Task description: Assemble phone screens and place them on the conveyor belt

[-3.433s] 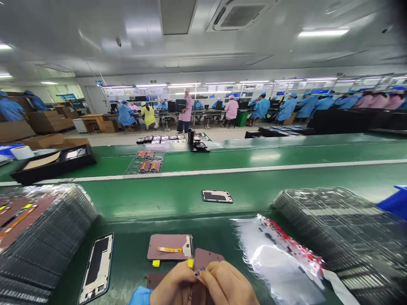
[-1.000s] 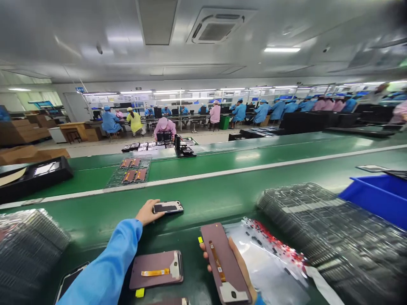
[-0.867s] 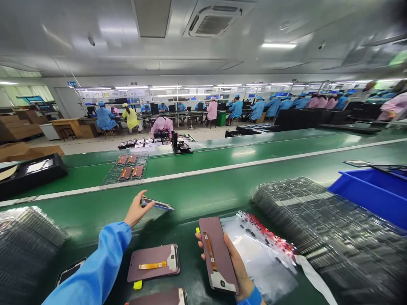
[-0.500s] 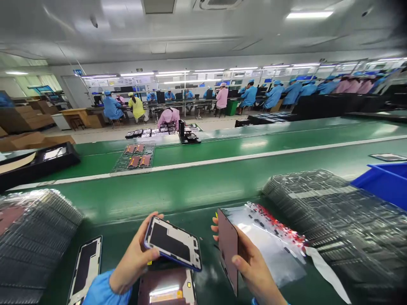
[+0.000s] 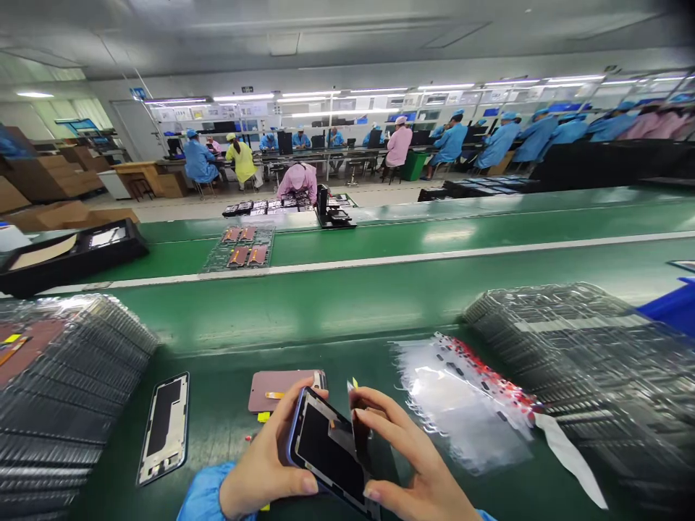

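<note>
My left hand (image 5: 265, 463) is wrapped around a blue-edged phone housing (image 5: 320, 443), tilted, its inner side with a black area and pale border facing up. Over the right end of that housing, my right hand (image 5: 418, 452) grips a thin phone screen panel (image 5: 358, 427) by its edges. The panel stands steeply, nearly edge-on; whether it touches the housing I cannot tell. Behind my left fingers lies a brownish screen panel (image 5: 271, 383) with an orange flex strip. A second phone housing (image 5: 163, 427) rests on the green bench to the left.
Stacks of clear plastic trays stand left (image 5: 70, 405) and right (image 5: 586, 376). Clear film sheets (image 5: 461, 405) with red and black tabs lie right of my hands. Beyond, a green conveyor (image 5: 380, 297) carries a tray of panels (image 5: 239, 250). Several workers sit farther back.
Both hands have come together, with the screen panel now over the housing's right end. The housing has turned steeper. The view has shifted, and the brownish panel on the bench shows higher up.
</note>
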{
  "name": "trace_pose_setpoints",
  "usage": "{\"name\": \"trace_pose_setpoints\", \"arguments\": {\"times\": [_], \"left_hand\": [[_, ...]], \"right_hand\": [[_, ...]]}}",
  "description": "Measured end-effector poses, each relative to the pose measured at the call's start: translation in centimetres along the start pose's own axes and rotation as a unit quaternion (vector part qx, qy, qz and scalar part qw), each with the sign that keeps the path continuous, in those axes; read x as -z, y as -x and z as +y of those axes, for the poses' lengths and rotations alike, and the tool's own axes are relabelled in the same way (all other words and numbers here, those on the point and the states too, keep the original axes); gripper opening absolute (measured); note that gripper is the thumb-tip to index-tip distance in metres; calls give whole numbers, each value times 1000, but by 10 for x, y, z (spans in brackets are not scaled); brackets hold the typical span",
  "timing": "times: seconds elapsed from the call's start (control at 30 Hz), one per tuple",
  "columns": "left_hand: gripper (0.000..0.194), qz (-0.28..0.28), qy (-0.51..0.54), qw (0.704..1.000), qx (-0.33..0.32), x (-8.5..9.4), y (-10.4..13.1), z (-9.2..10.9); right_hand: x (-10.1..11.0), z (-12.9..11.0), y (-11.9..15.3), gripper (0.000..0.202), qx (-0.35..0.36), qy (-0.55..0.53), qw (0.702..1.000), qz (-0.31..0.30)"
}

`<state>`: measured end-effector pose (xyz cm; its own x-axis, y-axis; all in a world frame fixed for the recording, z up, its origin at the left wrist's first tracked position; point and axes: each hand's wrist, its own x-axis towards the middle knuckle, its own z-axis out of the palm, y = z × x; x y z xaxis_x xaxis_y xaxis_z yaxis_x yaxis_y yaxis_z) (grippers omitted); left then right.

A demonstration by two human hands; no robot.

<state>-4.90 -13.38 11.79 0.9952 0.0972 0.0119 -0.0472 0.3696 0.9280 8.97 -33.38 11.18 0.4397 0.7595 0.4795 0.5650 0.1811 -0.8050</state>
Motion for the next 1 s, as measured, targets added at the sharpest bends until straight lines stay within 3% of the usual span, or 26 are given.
{"name": "trace_pose_setpoints", "arguments": {"times": [0.5,1.0], "left_hand": [[95,-5,2,1000,3,-7,0,-1],[95,5,-8,1000,3,-21,-4,-7]], "right_hand": [[-2,1,10,59,-12,9,1000,-25],[-28,2,17,66,-11,84,996,-28]]}}
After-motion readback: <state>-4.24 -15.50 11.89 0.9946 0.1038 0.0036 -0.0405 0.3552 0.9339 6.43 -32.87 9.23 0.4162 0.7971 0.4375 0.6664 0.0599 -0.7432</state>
